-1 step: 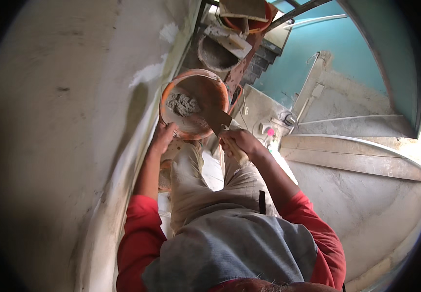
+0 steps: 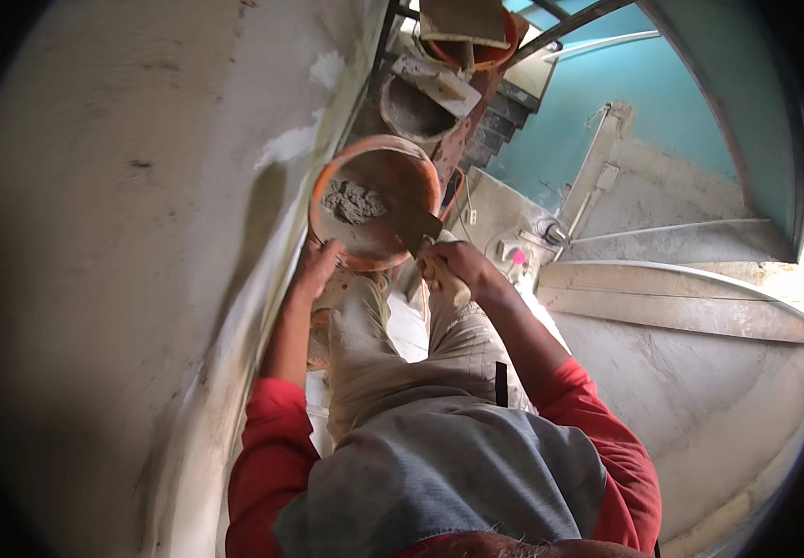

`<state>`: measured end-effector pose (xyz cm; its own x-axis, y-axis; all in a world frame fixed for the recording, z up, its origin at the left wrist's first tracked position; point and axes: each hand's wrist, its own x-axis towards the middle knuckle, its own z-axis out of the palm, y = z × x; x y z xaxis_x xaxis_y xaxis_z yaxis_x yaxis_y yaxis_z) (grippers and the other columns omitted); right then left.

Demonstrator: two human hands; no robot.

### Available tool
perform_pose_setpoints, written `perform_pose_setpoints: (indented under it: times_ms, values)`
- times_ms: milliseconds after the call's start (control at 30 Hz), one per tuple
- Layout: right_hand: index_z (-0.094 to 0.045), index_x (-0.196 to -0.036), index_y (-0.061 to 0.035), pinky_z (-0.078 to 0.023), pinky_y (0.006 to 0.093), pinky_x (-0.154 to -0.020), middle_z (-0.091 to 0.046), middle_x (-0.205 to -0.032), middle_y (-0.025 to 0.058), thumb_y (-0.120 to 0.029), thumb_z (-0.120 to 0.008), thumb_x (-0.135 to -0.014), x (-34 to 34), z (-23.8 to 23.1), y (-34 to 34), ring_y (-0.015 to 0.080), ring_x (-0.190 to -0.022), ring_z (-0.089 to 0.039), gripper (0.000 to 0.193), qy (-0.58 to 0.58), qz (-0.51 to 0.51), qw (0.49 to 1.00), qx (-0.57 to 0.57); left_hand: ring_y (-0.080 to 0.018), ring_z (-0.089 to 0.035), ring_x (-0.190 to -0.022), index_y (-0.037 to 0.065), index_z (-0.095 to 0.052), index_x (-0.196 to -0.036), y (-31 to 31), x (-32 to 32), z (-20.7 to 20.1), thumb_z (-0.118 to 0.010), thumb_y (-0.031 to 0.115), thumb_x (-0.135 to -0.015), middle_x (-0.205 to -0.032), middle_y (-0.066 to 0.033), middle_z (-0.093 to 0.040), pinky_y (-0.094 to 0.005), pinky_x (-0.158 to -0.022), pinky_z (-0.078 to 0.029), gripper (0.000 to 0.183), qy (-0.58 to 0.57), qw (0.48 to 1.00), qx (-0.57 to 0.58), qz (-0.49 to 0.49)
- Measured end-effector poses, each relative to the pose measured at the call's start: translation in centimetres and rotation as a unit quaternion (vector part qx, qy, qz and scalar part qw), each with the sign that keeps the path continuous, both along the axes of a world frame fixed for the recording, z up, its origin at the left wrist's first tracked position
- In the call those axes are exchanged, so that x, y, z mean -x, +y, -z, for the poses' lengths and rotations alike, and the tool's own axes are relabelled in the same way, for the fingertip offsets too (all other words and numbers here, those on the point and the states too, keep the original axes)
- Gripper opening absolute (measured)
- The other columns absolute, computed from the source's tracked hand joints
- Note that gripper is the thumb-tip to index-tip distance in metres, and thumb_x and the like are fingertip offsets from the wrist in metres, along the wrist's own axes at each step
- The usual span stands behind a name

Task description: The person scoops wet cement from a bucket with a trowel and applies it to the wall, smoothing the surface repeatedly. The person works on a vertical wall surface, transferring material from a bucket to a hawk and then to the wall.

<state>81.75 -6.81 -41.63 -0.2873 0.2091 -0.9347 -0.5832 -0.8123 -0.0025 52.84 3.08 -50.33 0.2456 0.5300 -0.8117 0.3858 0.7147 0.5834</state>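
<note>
An orange bucket [image 2: 430,163] with a mortar-smeared inside is tilted in front of my legs. Grey wet mortar [image 2: 354,202] lies in a lump on its inner left side. My left hand [image 2: 316,265] grips the bucket's near left rim, thumb over the edge. In my right hand [image 2: 458,268], closed around its pale handle, is a trowel [image 2: 415,228] with a flat, dark, roughly rectangular blade. The blade reaches over the bucket's right rim, and no mortar load shows on it. My fingers hide part of the handle.
A plastered wall [image 2: 170,214] runs close along my left. Beyond the bucket stand a grey mortar-stained tub [image 2: 411,110] with a float [image 2: 437,82] across it and another orange bucket [image 2: 500,54]. To the right are an electrical cord [image 2: 467,200] and a board ledge [image 2: 672,299].
The whole view has shifted very slightly. Both hands keep their hold, with the bucket and trowel in nearly the same position.
</note>
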Motion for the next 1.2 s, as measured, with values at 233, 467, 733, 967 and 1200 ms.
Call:
perform_pose_setpoints:
  times_ms: [233, 467, 733, 967, 1200]
  values:
    - [-0.074, -0.084, -0.0024, -0.057, 0.04, -0.064, -0.07, -0.079, 0.0123, -0.017, -0.062, -0.089, -1.8, -1.9, 8.4, 0.0258, -0.075, -0.071, 0.019, -0.239, -0.249, 0.911, -0.225, -0.016, -0.063, -0.093, 0.002, -0.057, -0.124, 0.7, -0.6, -7.0, -0.058, 0.008, -0.085, -0.104, -0.006, -0.064, -0.032, -0.078, -0.055, 0.039, 0.002, 0.986, -0.145, 0.081]
    - [-0.066, -0.114, -0.0009, -0.057, 0.0509, -0.082, -0.071, -0.104, 0.0229, -0.013, -0.06, -0.081, 5.1, -10.1, 9.0, 0.04, -0.09, -0.071, 0.036, -0.47, -0.586, 0.51, -0.42, -0.0181, -0.06, -0.108, -0.001, -0.048, -0.139, 5.0, -2.6, -15.9, -0.058, 0.007, -0.083, -0.122, -0.0102, -0.063, -0.0309, -0.096, -0.049, 0.057, -0.071, 0.972, -0.183, 0.13]
    - [-0.051, -0.127, 0.0071, -0.057, 0.0505, -0.082, -0.056, -0.129, 0.0328, -0.008, -0.054, -0.087, 0.4, -14.8, 8.1, 0.0444, -0.094, -0.07, 0.043, -0.541, -0.458, 0.535, -0.459, -0.0219, -0.061, -0.085, -0.005, -0.057, -0.118, 4.5, -3.6, -21.7, -0.056, 0.007, -0.085, -0.098, -0.0107, -0.067, -0.0352, -0.083, -0.05, 0.035, -0.035, 0.966, -0.253, 0.034]
    - [-0.054, -0.119, 0.0057, -0.057, 0.0501, -0.08, -0.062, -0.113, 0.0317, -0.013, -0.055, -0.089, 1.6, -15.8, 5.2, 0.0444, -0.088, -0.069, 0.035, -0.523, -0.492, 0.507, -0.476, -0.0153, -0.06, -0.091, 0.0, -0.05, -0.136, 4.3, -4.8, -24.5, -0.056, 0.003, -0.088, -0.109, -0.007, -0.063, -0.0317, -0.088, -0.051, 0.048, -0.087, 0.976, -0.193, -0.045]
    - [-0.064, -0.103, 0.003, -0.056, 0.0533, -0.07, -0.068, -0.084, 0.0265, -0.025, -0.056, -0.094, -3.0, -19.1, 8.6, 0.0457, -0.08, -0.07, 0.031, -0.596, -0.407, 0.536, -0.439, -0.0172, -0.059, -0.1, 0.0, -0.04, -0.147, 4.0, -5.0, -26.7, -0.056, 0.003, -0.088, -0.124, -0.0121, -0.061, -0.0298, -0.088, -0.049, 0.061, 0.003, 0.94, -0.311, 0.143]
